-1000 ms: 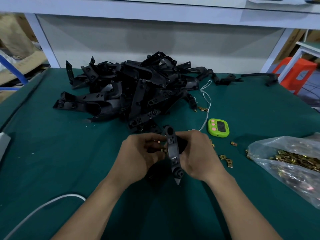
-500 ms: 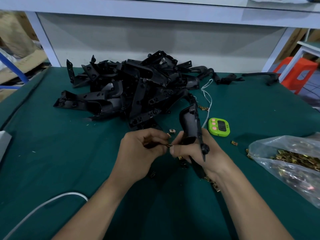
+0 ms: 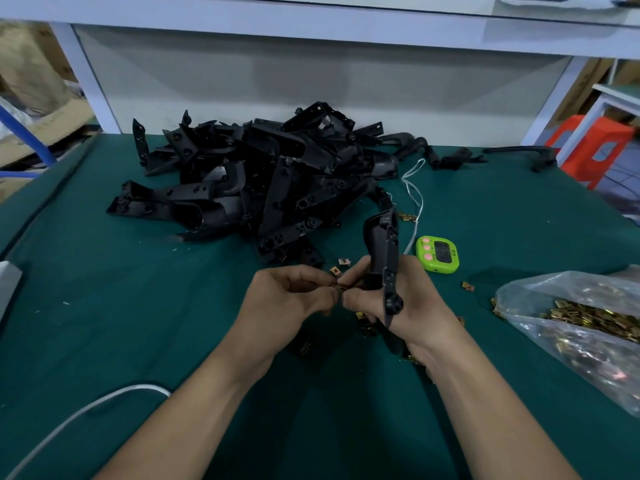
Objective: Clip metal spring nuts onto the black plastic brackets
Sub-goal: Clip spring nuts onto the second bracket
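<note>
My right hand (image 3: 408, 306) grips a black plastic bracket (image 3: 382, 251), held upright above the green table (image 3: 104, 323). My left hand (image 3: 291, 299) pinches a small brass spring nut (image 3: 341, 289) right where the fingertips of both hands meet. A few loose spring nuts (image 3: 339, 266) lie on the mat just beyond my hands, and more lie under my right wrist. A big heap of black brackets (image 3: 256, 181) fills the middle of the table behind. A clear plastic bag of spring nuts (image 3: 588, 317) lies at the right.
A green digital timer (image 3: 437, 253) with a white cord (image 3: 414, 195) sits right of the held bracket. Two single brackets (image 3: 519, 154) lie at the far right. A white cable (image 3: 79, 417) crosses the near left. An orange stool (image 3: 592, 147) stands beyond the table's right edge.
The bracket has swung from lying between both hands to standing upright in my right hand alone. My left hand now pinches a spring nut at the right fingertips.
</note>
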